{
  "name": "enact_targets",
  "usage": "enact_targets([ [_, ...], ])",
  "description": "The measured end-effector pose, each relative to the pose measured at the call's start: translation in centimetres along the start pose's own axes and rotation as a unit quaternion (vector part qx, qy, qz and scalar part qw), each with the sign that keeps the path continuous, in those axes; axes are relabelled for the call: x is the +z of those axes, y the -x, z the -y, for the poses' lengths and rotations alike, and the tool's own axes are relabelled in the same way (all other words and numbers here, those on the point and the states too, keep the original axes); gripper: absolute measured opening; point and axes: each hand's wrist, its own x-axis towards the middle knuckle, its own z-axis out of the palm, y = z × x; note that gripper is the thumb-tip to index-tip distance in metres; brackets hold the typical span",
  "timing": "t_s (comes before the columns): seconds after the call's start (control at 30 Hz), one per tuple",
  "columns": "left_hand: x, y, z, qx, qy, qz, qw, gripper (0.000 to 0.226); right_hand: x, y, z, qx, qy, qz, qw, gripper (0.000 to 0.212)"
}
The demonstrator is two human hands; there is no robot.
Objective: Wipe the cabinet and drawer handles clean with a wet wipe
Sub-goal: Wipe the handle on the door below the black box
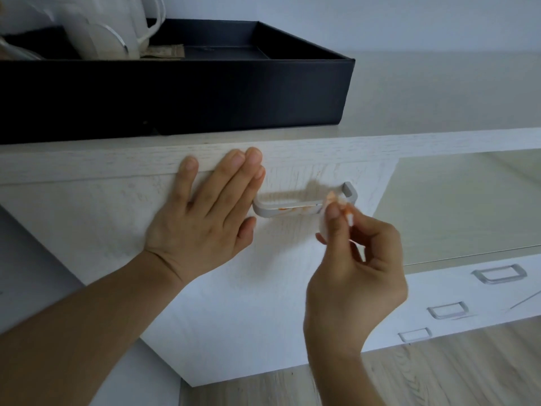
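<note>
Fingers (pixel 336 227) of the right hand (pixel 355 276) pinch a small wad of wet wipe (pixel 336 209), thumb and forefinger closed on it, remaining fingers curled loosely behind. Wipe is white with orange staining on its upper part; it touches the right portion of the drawer handle (pixel 292 208), close to the handle's right bend. Handle: silver-grey metal bar, U-shaped, mounted horizontally on the white wood-grain drawer front (pixel 222 303); orange smears visible along the bar's underside toward the middle. Left hand (pixel 205 221) lies flat against the drawer front just left of the handle, fingers straight and close together, thumb spread out toward the handle's left end; fingertips reach up over the front edge of the desk (pixel 380 142). Whether the thumb touches the handle cannot be told. On the desk above the left hand sits a black open box (pixel 205 95), shallow, with a white object and white cords inside at the left; contents otherwise unclear. To the right of the drawer, a pale glossy panel (pixel 468 206), and below it a lower cabinet front (pixel 439 291) carrying three more silver handles (pixel 499 273) in a diagonal row, well apart from both hands. Light wood-pattern floor (pixel 439 373) shows at bottom right.
</note>
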Motion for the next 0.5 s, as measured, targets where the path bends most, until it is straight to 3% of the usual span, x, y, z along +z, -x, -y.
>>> enact_targets([
  [0.17, 0.0, 0.0, 0.1, -0.001, 0.001, -0.004, 1.0, 0.068, -0.1, 0.6, 0.8, -0.005, 0.002, 0.052, 0.999, 0.007],
  [0.3, -0.1, 0.0, 0.0, -0.003, -0.002, -0.005, 1.0, 0.069, -0.4, -0.6, 0.9, 0.038, -0.033, 0.021, 0.999, 0.013],
  [0.5, -0.2, 0.0, 0.1, 0.0, -0.008, -0.001, 1.0, 0.07, -0.1, -0.1, 0.3, -0.075, 0.043, 0.03, 0.996, 0.006],
])
